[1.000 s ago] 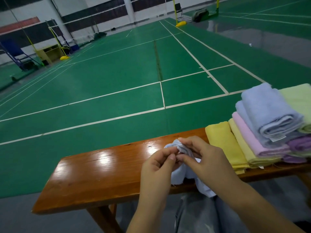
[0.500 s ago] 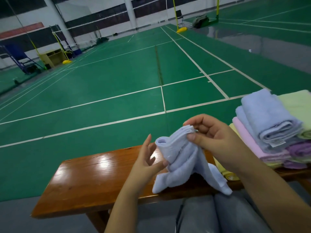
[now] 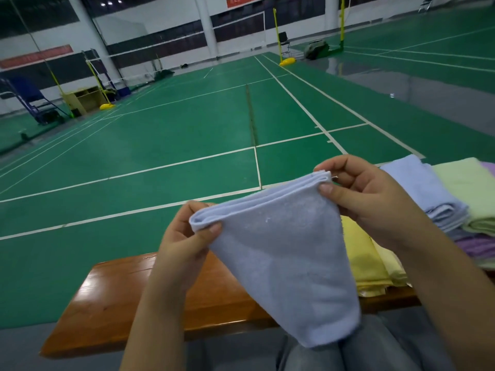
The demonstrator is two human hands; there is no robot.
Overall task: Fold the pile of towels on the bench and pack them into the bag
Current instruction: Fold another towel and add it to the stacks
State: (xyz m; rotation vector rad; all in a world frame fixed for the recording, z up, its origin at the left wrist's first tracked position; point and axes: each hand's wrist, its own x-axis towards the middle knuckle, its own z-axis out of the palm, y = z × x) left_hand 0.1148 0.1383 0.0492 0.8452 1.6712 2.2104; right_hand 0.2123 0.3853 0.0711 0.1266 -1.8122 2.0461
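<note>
both hands raised, pinching the top corners of a pale blue towel (image 3: 284,253)

left hand (image 3: 184,236) and right hand (image 3: 367,194) now spread it flat above the bench (image 3: 128,298); half a second ago it hung bunched.

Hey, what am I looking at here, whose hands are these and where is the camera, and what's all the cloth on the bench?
There is no machine here: these are a person's two bare hands, filmed by one wide-angle camera worn on their head, looking forward and down. The setting is a green indoor sports court. In front of the person is a glossy wooden bench. The left hand and the right hand each pinch an upper corner of a pale blue towel, which hangs doubled over in the air above the bench. To the right on the bench lies a heap of other towels: yellow, blue, light green and purple. No bag for packing is plainly visible.
</note>
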